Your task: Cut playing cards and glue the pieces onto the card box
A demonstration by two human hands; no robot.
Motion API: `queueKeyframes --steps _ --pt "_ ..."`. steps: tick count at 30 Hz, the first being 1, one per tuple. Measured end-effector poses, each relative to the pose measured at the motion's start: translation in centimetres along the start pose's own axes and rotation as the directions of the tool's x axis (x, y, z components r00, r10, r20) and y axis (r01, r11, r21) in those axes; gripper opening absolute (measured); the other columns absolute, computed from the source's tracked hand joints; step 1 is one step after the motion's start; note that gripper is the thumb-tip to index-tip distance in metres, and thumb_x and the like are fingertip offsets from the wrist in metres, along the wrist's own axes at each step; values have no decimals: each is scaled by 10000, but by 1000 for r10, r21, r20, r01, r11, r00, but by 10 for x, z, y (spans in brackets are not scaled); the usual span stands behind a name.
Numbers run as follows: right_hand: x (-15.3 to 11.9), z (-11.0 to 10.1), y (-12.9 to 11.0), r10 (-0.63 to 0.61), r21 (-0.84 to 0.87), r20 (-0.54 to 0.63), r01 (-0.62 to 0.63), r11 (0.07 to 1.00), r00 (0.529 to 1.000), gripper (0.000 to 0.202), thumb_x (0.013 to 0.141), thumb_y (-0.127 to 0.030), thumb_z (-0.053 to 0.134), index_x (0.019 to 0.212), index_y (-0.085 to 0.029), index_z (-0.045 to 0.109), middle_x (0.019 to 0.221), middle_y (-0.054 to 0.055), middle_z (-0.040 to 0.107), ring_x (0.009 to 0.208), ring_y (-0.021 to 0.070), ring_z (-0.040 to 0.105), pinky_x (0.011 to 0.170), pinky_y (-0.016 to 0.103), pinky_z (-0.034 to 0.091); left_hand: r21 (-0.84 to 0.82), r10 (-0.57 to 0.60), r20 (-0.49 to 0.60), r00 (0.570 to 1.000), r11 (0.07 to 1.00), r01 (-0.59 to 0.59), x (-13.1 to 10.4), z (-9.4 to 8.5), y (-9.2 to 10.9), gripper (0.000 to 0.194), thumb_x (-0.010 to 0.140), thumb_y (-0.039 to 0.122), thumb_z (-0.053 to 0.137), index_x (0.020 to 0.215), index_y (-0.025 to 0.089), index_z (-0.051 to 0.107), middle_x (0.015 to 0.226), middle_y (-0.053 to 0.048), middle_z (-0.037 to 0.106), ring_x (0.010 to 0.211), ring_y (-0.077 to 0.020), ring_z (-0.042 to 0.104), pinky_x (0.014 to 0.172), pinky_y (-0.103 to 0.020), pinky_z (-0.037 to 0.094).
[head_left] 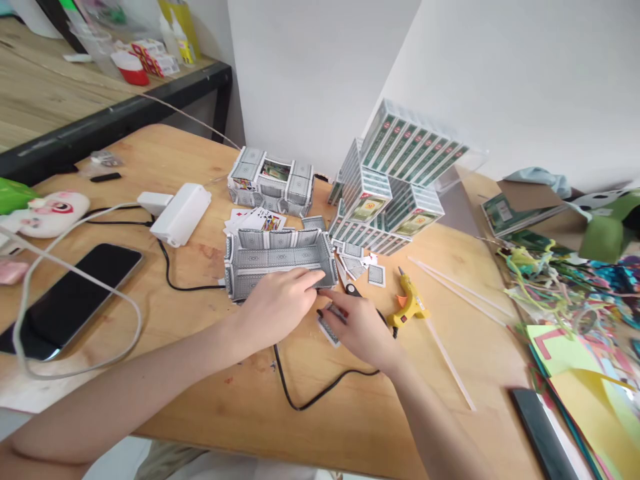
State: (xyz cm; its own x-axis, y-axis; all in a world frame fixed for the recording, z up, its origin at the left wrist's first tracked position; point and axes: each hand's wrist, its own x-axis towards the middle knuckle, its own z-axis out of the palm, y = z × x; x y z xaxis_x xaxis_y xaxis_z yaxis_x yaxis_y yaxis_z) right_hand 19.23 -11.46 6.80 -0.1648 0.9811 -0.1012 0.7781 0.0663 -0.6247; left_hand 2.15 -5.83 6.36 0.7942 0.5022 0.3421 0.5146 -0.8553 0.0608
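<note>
An open-topped box built from grey-backed playing cards (280, 257) sits on the wooden table. My left hand (283, 303) lies over its front wall near the right end, fingers reaching over the rim and thumb hidden. At the same front right corner, my right hand (357, 325) has its fingertips against the outside of the wall, its fingers bent. Under the right hand a playing card (329, 330) lies partly covered. Scissors with black handles (352, 289) are just behind that hand, beside loose card pieces (377, 275). To the right is a yellow glue gun (411, 303).
Behind stand a second card-built box (271, 181) and stacked card decks (383, 193). A white power adapter (183, 215), a phone (75, 293) and cables are on the left. Glue sticks (450, 363), coloured paper (565, 360) and craft scraps (585, 287) lie right.
</note>
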Motion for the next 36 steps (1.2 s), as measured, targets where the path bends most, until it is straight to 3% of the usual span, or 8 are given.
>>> queueKeyframes --steps 3,5,11,16,22,36 --pt "-5 -11 8 104 72 -151 -94 993 983 335 816 -268 508 1141 -208 560 649 -14 610 548 127 525 544 225 406 -1 -35 -41 999 999 35 -4 5 0 181 810 102 473 823 137 650 1120 -60 615 992 -201 574 765 -320 523" --pt "-6 -18 14 138 97 -207 -120 988 969 314 832 -243 471 1131 -216 562 740 5 649 622 143 575 591 242 441 -8 -54 -97 994 999 54 -8 10 1 162 813 119 487 821 139 647 1113 -59 618 1032 -208 553 813 -337 509" --pt "1 -20 14 -64 37 -262 76 996 963 348 835 -113 394 1131 -231 535 963 29 667 880 168 616 771 288 473 16 -40 -214 976 999 44 -25 25 5 166 832 112 474 901 136 624 1120 -86 615 1086 -223 520 960 -430 411" --pt "9 -10 5 -168 -71 -275 154 986 947 191 856 -160 441 942 -225 599 877 26 676 791 168 632 694 269 492 -6 -18 -347 938 1000 17 -28 36 2 158 821 100 495 907 167 609 1013 -44 652 1026 -189 560 968 -416 406" --pt "12 -8 5 -237 -141 -279 204 969 931 182 854 -158 460 900 -211 628 846 39 675 770 177 630 705 283 493 -52 -30 -487 873 999 5 -26 42 0 121 796 97 541 870 173 598 923 -24 658 953 -165 593 906 -358 458" --pt "19 -12 -5 -289 -211 -207 246 946 935 186 870 -170 450 897 -205 631 819 38 664 767 173 616 713 287 480 -88 -88 -472 877 995 52 -24 38 1 113 803 107 531 833 177 614 864 -14 665 870 -147 611 838 -323 476"
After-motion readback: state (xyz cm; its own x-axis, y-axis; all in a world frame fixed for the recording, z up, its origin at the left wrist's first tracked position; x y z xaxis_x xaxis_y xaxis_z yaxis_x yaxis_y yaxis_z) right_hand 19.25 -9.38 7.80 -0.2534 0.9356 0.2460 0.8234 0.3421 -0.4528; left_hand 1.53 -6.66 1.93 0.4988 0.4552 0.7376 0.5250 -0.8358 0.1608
